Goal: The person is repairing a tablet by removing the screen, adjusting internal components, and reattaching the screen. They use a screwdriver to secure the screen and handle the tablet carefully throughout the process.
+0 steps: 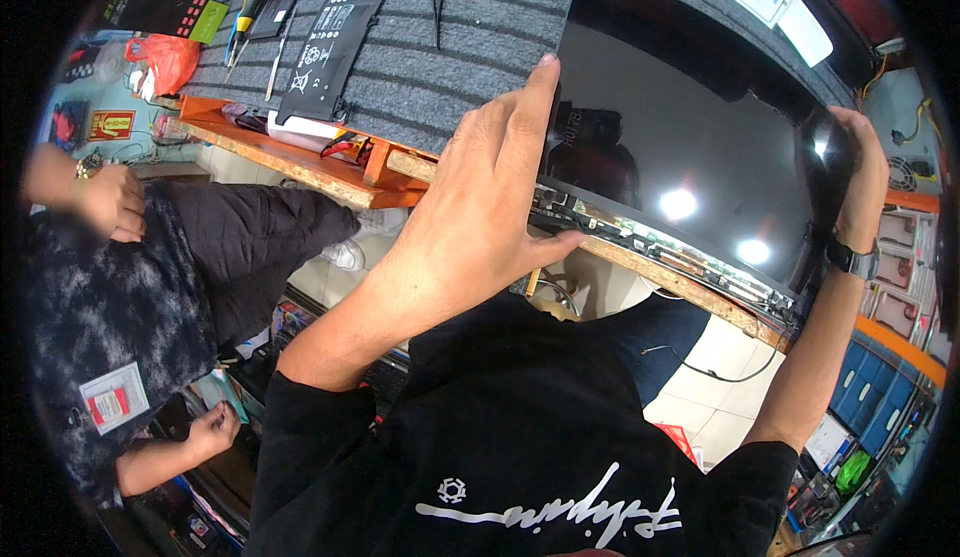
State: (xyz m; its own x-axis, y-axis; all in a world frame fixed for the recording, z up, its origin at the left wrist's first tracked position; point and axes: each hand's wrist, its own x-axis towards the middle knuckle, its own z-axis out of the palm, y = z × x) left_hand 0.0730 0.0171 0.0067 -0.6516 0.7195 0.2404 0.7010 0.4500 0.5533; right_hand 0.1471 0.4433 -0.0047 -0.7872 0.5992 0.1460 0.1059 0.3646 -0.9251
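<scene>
A glossy black laptop screen (680, 127) lies tilted over the front of the bench, its lower edge showing bare circuit strips and cables (660, 252). My left hand (490, 177) grips its left side, fingers along the edge and thumb at the bottom strip. My right hand (858, 162) holds the right side, fingers curled round it. What lies beneath the screen is hidden.
A grey ribbed mat (470, 17) covers the bench, holding a flat black battery (330, 42), a yellow-black screwdriver (252, 7) and thin tools. An orange bag (165, 65) lies left. A seated person (130, 287) is close on my left. Blue drawers (870, 397) stand right.
</scene>
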